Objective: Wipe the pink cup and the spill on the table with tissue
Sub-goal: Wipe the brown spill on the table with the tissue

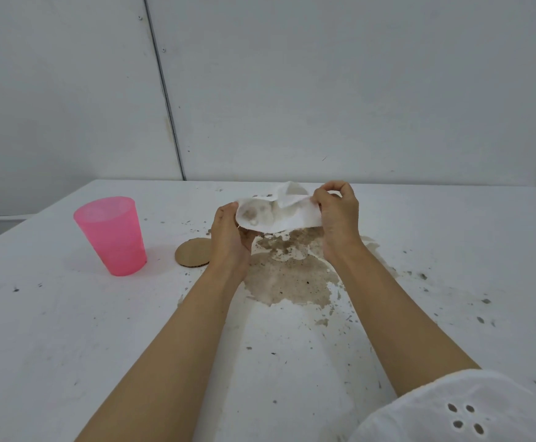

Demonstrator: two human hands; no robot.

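Note:
A pink plastic cup (110, 235) stands upright on the white table (52, 330), left of my hands. A white tissue (287, 212) with brownish wet stains is held in the air above the table. My left hand (230, 240) pinches its left end and my right hand (336, 215) grips its right end. Beneath them a brown spill (289, 279) spreads over the table, with splatter specks around it.
A round brown cardboard coaster (191, 252) lies flat between the cup and my left hand. A grey wall runs along the table's far edge. A white sleeve (451, 409) shows at the bottom right.

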